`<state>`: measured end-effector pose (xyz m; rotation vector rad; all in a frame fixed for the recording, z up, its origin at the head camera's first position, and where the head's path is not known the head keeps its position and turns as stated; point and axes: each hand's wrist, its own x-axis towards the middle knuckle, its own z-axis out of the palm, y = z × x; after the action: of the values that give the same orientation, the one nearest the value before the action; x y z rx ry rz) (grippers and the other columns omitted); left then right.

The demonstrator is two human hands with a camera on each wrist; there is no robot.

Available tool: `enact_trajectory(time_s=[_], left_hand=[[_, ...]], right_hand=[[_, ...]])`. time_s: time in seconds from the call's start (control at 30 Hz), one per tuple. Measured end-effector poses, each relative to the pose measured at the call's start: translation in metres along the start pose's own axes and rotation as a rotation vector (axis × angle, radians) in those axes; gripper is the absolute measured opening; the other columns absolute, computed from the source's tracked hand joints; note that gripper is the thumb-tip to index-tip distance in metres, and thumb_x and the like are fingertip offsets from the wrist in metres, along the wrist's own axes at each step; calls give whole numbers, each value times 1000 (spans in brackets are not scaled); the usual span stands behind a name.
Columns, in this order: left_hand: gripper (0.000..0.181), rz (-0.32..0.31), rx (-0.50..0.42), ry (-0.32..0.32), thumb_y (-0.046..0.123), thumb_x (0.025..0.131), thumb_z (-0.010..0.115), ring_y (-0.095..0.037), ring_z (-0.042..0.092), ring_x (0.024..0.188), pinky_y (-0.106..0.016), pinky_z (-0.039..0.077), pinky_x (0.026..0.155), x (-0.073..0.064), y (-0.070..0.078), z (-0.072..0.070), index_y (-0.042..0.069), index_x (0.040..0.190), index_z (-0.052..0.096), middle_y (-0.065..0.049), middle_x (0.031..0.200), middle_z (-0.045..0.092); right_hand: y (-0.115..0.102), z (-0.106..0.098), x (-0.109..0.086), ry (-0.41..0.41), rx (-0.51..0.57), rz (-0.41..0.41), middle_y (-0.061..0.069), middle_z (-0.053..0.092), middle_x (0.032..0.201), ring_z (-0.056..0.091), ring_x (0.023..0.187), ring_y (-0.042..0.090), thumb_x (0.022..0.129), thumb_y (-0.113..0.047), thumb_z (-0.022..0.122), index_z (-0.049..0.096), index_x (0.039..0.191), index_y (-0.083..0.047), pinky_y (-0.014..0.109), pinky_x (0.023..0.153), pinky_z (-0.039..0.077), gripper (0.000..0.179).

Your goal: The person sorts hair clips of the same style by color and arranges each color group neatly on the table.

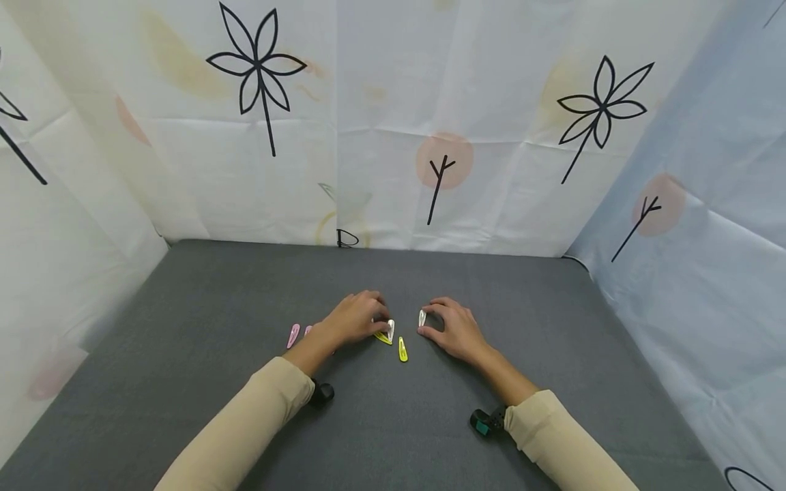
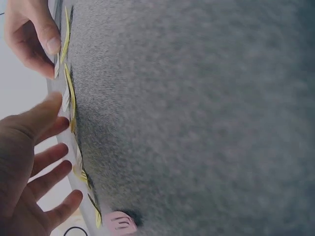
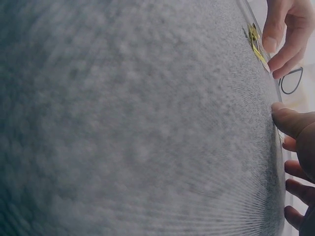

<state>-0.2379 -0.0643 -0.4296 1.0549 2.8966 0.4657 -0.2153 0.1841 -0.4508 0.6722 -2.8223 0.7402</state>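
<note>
In the head view, my left hand (image 1: 362, 317) is low over the table, its thumb and index fingertips beside a white snap hair clip (image 1: 390, 330). Its fingers look relaxed and spread apart in the left wrist view. A yellow hair clip (image 1: 383, 338) lies against the white one, partly hidden by that hand. Another yellow clip (image 1: 402, 349) lies just to the right, between the hands. My right hand (image 1: 456, 329) pinches a second white clip (image 1: 421, 318) endwise between thumb and index finger, close to the table surface.
Pink hair clips (image 1: 293, 335) lie left of the left forearm, some partly covered by it. More yellow and white clips show under the left fingers in the left wrist view. The grey table (image 1: 393, 436) is enclosed by printed white curtains (image 1: 387, 184).
</note>
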Motion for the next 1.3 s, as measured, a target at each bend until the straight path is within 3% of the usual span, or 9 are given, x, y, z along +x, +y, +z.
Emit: enact_trajectory(time_s=[0.37,0.7,1.03,1.3], left_hand=[[50,34,-37,-20,44,83,79,-30,55,120,-52,45,96,-5,-2,1,10,119,74,-11,129,59],[50,48,-39,-28,39,83,81,-32,56,119,-52,45,95,-6,-2,2,6,119,73,-14,130,59],[52,32,-49,-46,43,82,80,-29,55,121,-51,45,97,-3,-1,3,9,121,72,-11,131,59],[52,37,-40,-23,42,82,81,-30,54,123,-51,45,97,-4,1,-1,8,121,72,-12,133,58]], right_hand=[[-1,-1,0,-8,4,-2,15,60,130,55,123,35,87,-31,78,69,123,-6,59,100,37,44],[-1,-1,0,-7,-3,4,15,60,130,55,123,34,87,-31,78,69,123,-6,59,101,36,44],[-1,0,0,-11,-3,10,15,60,131,54,123,35,87,-31,77,69,123,-6,59,101,36,44],[-1,0,0,-6,-4,4,16,60,130,54,123,36,87,-30,78,69,123,-6,59,100,36,44]])
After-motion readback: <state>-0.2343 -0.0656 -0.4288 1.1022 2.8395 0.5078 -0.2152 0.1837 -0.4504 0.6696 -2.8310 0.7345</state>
